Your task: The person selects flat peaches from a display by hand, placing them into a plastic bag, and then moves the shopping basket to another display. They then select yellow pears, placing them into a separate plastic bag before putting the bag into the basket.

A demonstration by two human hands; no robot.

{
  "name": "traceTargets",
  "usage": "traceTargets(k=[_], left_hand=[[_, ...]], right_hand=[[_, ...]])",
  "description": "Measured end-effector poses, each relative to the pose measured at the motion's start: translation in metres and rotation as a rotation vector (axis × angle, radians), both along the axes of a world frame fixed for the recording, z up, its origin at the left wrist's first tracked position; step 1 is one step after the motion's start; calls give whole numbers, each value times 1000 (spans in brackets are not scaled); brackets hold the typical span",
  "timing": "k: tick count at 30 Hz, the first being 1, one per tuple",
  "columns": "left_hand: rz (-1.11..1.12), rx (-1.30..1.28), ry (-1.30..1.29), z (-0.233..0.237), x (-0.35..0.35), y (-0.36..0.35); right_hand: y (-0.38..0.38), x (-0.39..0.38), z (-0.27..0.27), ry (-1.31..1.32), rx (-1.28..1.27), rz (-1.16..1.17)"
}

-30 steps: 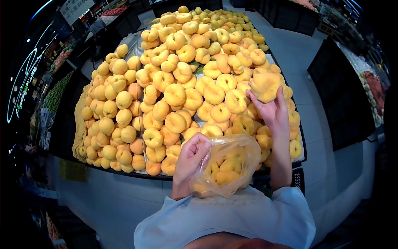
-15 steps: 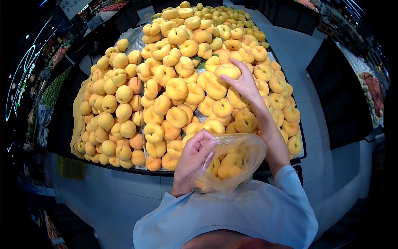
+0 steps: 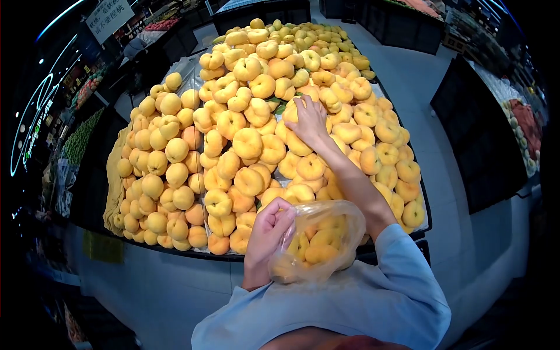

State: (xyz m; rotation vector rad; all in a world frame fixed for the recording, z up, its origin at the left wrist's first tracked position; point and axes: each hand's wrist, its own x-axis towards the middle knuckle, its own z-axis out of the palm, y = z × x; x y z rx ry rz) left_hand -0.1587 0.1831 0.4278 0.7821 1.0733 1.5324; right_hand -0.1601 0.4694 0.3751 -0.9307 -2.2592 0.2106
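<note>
My left hand (image 3: 272,228) is closed on the rim of a clear plastic bag (image 3: 349,224), which hangs open in front of my chest. Several yellow flat peaches (image 3: 322,245) lie inside it. Further forward, my right hand (image 3: 309,121) reaches over the heap of flat peaches (image 3: 248,143), its fingers curled down on a yellow peach (image 3: 291,111) beside some green leaves (image 3: 280,108). The hand covers part of that fruit.
Rounder peaches (image 3: 176,150) fill the stand's left section, past a thin divider. A folded yellow cloth (image 3: 114,195) lines its left edge. Dark display stand (image 3: 475,137) at right; a sign (image 3: 109,17) at upper left. A yellow crate (image 3: 103,247) is on the floor.
My right hand has moved left from the peach it was touching to another one and its fingers have curled down. The bag and my left hand have shifted slightly down in view.
</note>
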Motion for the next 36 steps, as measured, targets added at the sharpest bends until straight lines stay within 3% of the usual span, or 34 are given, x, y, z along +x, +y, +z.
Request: traceTargets(k=[6, 8, 10, 12, 14, 16, 18, 22, 24, 25, 27, 31, 36], left_hand=[[35, -21, 7, 5, 2, 2], [47, -14, 14, 6, 0, 3], [127, 35, -19, 3, -4, 5], [176, 55, -31, 4, -3, 8], [219, 66, -51, 14, 2, 11], [173, 60, -1, 20, 6, 14], [111, 51, 42, 22, 13, 18], [84, 69, 77, 25, 20, 21], [67, 58, 72, 26, 20, 21], [65, 60, 74, 28, 21, 20], [89, 37, 97, 33, 22, 22], [96, 21, 94, 30, 21, 26], [105, 9, 113, 30, 26, 30]], right_hand=[[-9, 29, 11, -64, -10, 11], [-18, 54, 38, 232, 61, 101], [-54, 94, 97, 529, -250, 215], [-94, 138, 126, 629, -486, 339], [-141, 172, 135, 338, -405, 563], [-175, 179, 129, -129, -259, 794], [-189, 173, 87, -372, -75, 864], [-198, 165, 31, -462, -58, 745], [-202, 162, 15, -132, 108, 899], [-207, 161, 15, -131, 110, 897], [-218, 154, 19, -488, -230, 896], [-230, 149, -8, -393, -323, 846], [-239, 148, -8, -604, -284, 843]])
